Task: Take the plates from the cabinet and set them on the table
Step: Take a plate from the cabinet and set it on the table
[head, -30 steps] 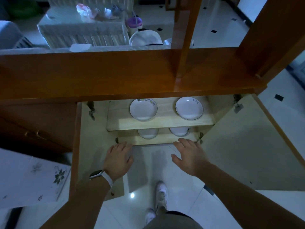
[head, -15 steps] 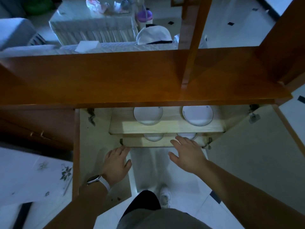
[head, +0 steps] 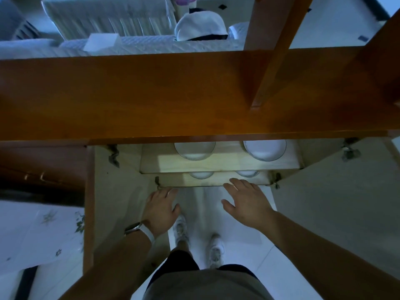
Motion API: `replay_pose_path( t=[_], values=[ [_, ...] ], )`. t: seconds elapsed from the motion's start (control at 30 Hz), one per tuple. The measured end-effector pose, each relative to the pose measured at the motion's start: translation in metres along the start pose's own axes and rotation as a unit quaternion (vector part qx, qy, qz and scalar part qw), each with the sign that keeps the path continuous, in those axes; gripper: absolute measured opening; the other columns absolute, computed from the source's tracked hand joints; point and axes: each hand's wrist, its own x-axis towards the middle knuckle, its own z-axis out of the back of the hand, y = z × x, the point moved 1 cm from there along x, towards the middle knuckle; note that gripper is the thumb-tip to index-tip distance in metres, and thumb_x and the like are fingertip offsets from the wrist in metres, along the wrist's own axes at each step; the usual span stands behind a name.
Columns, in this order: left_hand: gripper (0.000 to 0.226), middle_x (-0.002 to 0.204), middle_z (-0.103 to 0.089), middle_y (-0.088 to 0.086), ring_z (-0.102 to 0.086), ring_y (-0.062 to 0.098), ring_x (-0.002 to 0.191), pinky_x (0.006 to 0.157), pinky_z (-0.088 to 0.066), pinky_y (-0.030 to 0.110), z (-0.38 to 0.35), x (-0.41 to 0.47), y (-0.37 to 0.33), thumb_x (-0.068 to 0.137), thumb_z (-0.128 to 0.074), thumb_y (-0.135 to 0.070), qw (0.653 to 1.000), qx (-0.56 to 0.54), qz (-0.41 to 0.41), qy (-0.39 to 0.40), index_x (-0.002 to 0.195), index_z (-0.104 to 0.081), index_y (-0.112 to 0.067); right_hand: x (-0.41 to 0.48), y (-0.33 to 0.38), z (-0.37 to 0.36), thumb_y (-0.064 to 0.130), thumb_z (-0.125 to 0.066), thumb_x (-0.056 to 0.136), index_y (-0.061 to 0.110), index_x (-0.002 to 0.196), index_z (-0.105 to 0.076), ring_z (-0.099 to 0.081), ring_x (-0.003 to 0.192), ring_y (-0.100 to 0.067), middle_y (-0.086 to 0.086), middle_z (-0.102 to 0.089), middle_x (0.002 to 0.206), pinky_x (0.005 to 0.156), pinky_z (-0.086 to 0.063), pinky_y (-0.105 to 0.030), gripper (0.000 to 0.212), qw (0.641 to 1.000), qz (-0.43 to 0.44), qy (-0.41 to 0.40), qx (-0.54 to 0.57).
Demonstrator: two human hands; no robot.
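Observation:
The low wooden cabinet (head: 194, 94) stands open below me. On its upper inner shelf (head: 220, 163) lie two white plates, one on the left (head: 194, 151) and one on the right (head: 264, 150), both half hidden under the cabinet top. Slivers of two more plates, left (head: 201, 174) and right (head: 247, 173), show on the lower shelf. My left hand (head: 161, 210), with a watch on the wrist, hovers open in front of the lower shelf. My right hand (head: 246, 202) is open too, its fingertips at the lower shelf's front edge. Neither hand holds anything.
The left cabinet door (head: 112, 202) and the right door (head: 337, 204) swing out on either side of me. A flowered cloth (head: 39, 232) lies at the left. Beyond the cabinet top are a quilted sofa back (head: 140, 45) and a covered table (head: 108, 16). My feet (head: 199, 241) stand on white tiles.
My head has moved forward over the cabinet, so its top now hides more of the plates. Both hands have stayed open near the lower shelf's front edge.

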Motion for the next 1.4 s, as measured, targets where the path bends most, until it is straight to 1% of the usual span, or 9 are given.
replay_pose_path(
  t=[0.2, 0.43, 0.6, 0.83, 0.97, 1.1, 1.23, 1.33, 1.4],
  values=[
    [0.059, 0.125, -0.063, 0.013, -0.058, 0.034, 0.111, 0.094, -0.043, 0.045, 0.002, 0.032, 0.008, 0.077, -0.039, -0.042, 1.0, 0.004, -0.03, 0.004, 0.124, -0.062, -0.014, 0.031, 0.005, -0.009, 0.05, -0.041, 0.093, 0.018, 0.141, -0.043, -0.041, 0.13, -0.028, -0.007, -0.043, 0.146, 0.104, -0.033, -0.041, 0.058, 1.0, -0.008, 0.008, 0.0],
    [0.066, 0.136, -0.056, 0.015, -0.053, 0.036, 0.12, 0.101, -0.04, 0.047, -0.008, 0.074, 0.02, 0.078, -0.035, -0.047, 0.998, 0.002, -0.055, 0.01, 0.132, -0.057, -0.014, 0.083, -0.006, -0.031, 0.048, -0.046, 0.09, 0.014, 0.133, -0.051, -0.05, 0.12, -0.033, -0.01, -0.051, 0.136, 0.093, -0.043, -0.045, 0.055, 1.0, 0.01, -0.017, -0.018],
    [0.067, 0.14, -0.052, 0.013, -0.048, 0.035, 0.124, 0.102, -0.036, 0.045, -0.027, 0.109, 0.032, 0.079, -0.033, -0.048, 0.997, 0.009, -0.077, -0.003, 0.135, -0.054, -0.016, 0.125, -0.012, -0.06, 0.048, -0.046, 0.091, 0.015, 0.132, -0.049, -0.049, 0.118, -0.031, -0.009, -0.051, 0.135, 0.093, -0.042, -0.043, 0.053, 0.999, 0.014, -0.026, -0.027],
    [0.062, 0.134, -0.056, 0.014, -0.052, 0.037, 0.119, 0.097, -0.041, 0.048, -0.062, 0.165, 0.048, 0.077, -0.039, -0.046, 0.996, -0.027, -0.064, -0.057, 0.128, -0.06, -0.017, 0.173, -0.03, -0.105, 0.05, -0.045, 0.091, 0.015, 0.128, -0.05, -0.052, 0.111, -0.028, -0.007, -0.052, 0.129, 0.086, -0.042, -0.039, 0.052, 0.998, 0.003, -0.039, -0.044],
    [0.056, 0.121, -0.06, 0.014, -0.055, 0.038, 0.107, 0.087, -0.049, 0.048, -0.079, 0.193, 0.065, 0.079, -0.043, -0.046, 0.992, -0.074, -0.014, -0.099, 0.12, -0.061, -0.013, 0.203, -0.047, -0.114, 0.048, -0.044, 0.093, 0.013, 0.131, -0.05, -0.052, 0.114, -0.029, -0.01, -0.053, 0.131, 0.09, -0.044, -0.04, 0.051, 0.998, -0.016, -0.067, -0.01],
    [0.05, 0.12, -0.058, 0.016, -0.053, 0.037, 0.108, 0.088, -0.048, 0.046, -0.091, 0.213, 0.078, 0.082, -0.05, -0.045, 0.987, -0.103, 0.061, -0.103, 0.12, -0.059, -0.013, 0.235, -0.055, -0.121, 0.046, -0.046, 0.093, 0.013, 0.131, -0.051, -0.053, 0.113, -0.031, -0.011, -0.056, 0.128, 0.089, -0.047, -0.042, 0.05, 0.992, -0.064, -0.096, 0.05],
    [0.037, 0.102, -0.065, 0.008, -0.061, 0.028, 0.093, 0.082, -0.049, 0.039, -0.104, 0.23, 0.087, 0.088, -0.056, -0.045, 0.962, -0.239, 0.124, -0.037, 0.114, -0.056, -0.018, 0.264, -0.059, -0.131, 0.045, -0.051, 0.091, 0.012, 0.131, -0.048, -0.056, 0.108, -0.031, -0.013, -0.058, 0.12, 0.088, -0.05, -0.043, 0.052, 0.969, -0.142, -0.13, 0.152],
    [0.034, 0.081, -0.065, 0.003, -0.062, 0.023, 0.078, 0.074, -0.048, 0.035, -0.104, 0.242, 0.083, 0.083, -0.053, -0.053, 0.945, -0.306, 0.111, -0.018, 0.096, -0.059, -0.022, 0.28, -0.064, -0.139, 0.044, -0.053, 0.087, 0.012, 0.126, -0.045, -0.06, 0.095, -0.03, -0.011, -0.061, 0.106, 0.083, -0.053, -0.043, 0.051, 0.947, -0.192, -0.13, 0.222],
    [0.03, 0.087, -0.064, 0.002, -0.06, 0.024, 0.084, 0.079, -0.046, 0.035, -0.101, 0.249, 0.08, 0.081, -0.051, -0.053, 0.94, -0.324, 0.107, -0.031, 0.09, -0.06, -0.026, 0.288, -0.066, -0.14, 0.042, -0.055, 0.087, 0.011, 0.123, -0.044, -0.06, 0.091, -0.028, -0.008, -0.059, 0.103, 0.081, -0.054, -0.041, 0.048, 0.936, -0.212, -0.127, 0.25]
  ],
)
